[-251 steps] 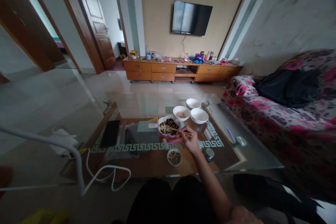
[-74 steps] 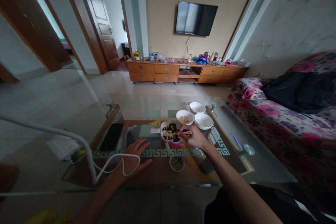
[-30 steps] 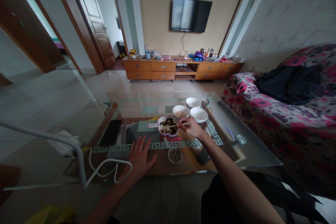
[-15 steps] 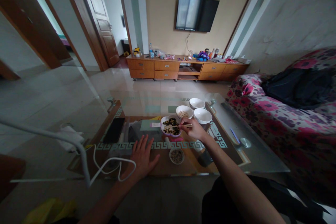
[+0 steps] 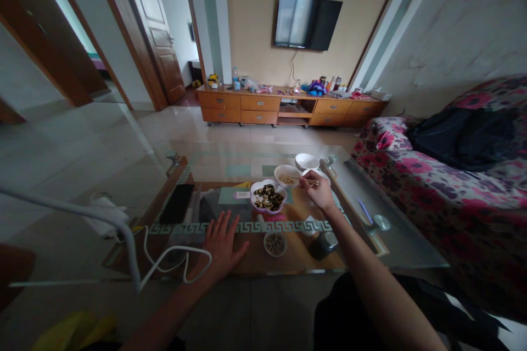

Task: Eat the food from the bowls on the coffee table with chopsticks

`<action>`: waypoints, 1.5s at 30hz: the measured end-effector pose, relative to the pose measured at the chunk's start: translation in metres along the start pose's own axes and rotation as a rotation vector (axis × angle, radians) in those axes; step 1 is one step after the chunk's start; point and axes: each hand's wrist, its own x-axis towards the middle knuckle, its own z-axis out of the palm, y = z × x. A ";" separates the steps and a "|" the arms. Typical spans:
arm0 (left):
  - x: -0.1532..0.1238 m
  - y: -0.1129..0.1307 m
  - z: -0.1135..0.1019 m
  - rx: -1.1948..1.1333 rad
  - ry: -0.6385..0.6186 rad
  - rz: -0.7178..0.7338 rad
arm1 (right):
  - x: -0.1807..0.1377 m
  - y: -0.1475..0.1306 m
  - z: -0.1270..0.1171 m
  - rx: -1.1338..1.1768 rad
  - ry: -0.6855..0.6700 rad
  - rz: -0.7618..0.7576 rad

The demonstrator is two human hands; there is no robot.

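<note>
the chopsticks [image 5: 297, 178] are pinched in the fingers of the right hand [image 5: 319, 191], just beyond and to the right of the flower-shaped bowl [image 5: 270, 182] with its dark and pale pieces. from where i stand, their tips are over the bowl of pale bits [image 5: 278, 171]; i can't tell if they touch any. farther behind the flower-shaped bowl is a white bowl [image 5: 307, 161]; nearer than it, a small bowl [image 5: 275, 255]. left and nearer, the left hand [image 5: 223, 244] lies palm down on the table [image 5: 403, 247], fingers spread wide.
</note>
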 end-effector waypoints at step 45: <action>0.001 -0.002 0.002 0.007 0.010 0.012 | -0.008 -0.012 0.017 0.257 -0.186 -0.004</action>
